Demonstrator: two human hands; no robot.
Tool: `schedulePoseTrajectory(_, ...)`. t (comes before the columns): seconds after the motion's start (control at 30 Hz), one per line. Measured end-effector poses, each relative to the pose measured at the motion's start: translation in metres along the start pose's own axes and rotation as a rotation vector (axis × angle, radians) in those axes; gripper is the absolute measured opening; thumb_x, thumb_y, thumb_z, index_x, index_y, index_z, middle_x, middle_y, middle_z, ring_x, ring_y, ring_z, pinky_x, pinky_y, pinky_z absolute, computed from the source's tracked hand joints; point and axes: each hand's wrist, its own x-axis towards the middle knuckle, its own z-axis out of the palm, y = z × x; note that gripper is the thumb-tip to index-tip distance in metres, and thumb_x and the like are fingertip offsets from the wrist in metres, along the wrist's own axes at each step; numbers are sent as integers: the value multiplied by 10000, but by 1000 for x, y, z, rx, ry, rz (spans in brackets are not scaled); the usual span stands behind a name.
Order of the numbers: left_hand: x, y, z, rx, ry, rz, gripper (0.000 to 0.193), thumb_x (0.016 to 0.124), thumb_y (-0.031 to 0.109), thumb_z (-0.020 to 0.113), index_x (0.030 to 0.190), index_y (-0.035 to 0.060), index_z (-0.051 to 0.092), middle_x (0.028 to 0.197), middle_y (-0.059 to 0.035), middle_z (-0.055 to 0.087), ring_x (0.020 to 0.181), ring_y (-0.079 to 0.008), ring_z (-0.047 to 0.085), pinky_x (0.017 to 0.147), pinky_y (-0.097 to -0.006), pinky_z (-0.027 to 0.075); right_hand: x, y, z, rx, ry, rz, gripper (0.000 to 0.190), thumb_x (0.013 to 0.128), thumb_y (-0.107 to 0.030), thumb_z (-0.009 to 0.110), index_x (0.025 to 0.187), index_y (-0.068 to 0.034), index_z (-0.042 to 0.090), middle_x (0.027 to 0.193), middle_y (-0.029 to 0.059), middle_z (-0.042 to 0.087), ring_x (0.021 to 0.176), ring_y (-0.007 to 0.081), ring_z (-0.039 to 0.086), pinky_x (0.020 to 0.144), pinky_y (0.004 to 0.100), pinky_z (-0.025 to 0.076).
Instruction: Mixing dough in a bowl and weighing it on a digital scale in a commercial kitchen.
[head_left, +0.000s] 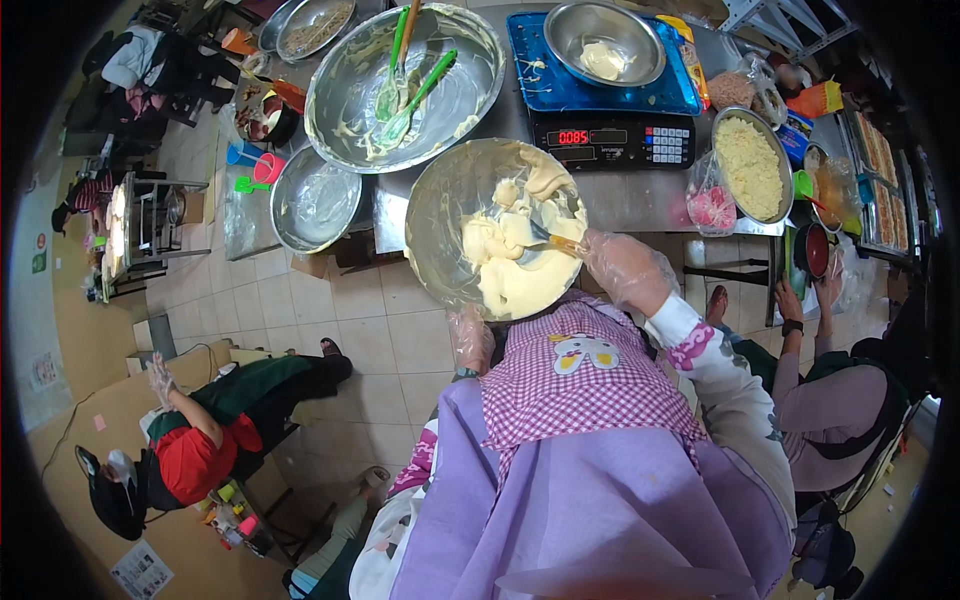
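My left hand (470, 341), in a clear plastic glove, grips the near rim of a metal mixing bowl (442, 202), its fingers partly hidden beneath. The bowl tilts in front of my apron. Pale yellow cream (517, 281) lies in its lower right part and is smeared up the far wall. Gloved too, my right hand (630, 270) closes around the wooden handle of a spatula (559, 241), whose blade is in the cream. Just beyond the bowl stands a digital scale (615, 142) with a blue tray; a small steel bowl (562, 37) holding a dab of cream rests on that tray.
A large cream-smeared basin (480, 82) with green-handled spatulas stands far left of my bowl, beside a smaller greasy basin (315, 202). To the right are a bowl of pale crumbly food (752, 165) and a pink-filled plastic bag (711, 202). People work on both sides of me.
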Motion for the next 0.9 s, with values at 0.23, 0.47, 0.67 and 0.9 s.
schedulePoseTrajectory(0.23,3,26,-8,-1031,178,-421,244,853,186,463,999,-7,431,880,-105,521,790,-194,488,726,-318,404,12,17,36,492,-308,252,300,850,-303,543,931,-14,546,668,94,587,574,176,570,534,328,445)
schedulePoseTrajectory(0.47,-3,5,-5,-90,57,39,238,730,-32,450,959,-7,509,896,-208,522,899,-361,459,807,-403,377,-3,51,60,1048,-346,328,154,840,-136,607,944,-57,526,759,6,557,593,76,528,514,214,433)
schedulePoseTrajectory(0.67,-5,14,-13,-195,80,-39,277,693,-74,437,942,5,531,944,-228,521,896,-403,441,815,-426,377,-16,66,76,1380,-210,214,181,813,-94,633,948,-31,529,906,49,607,618,83,558,540,212,468)
schedulePoseTrajectory(0.9,-1,-23,34,-889,229,-272,204,674,62,577,874,36,551,888,-212,557,904,-389,469,780,-443,369,-23,62,55,1384,-161,94,179,821,-90,621,953,-35,514,1047,84,572,711,113,573,617,242,500)
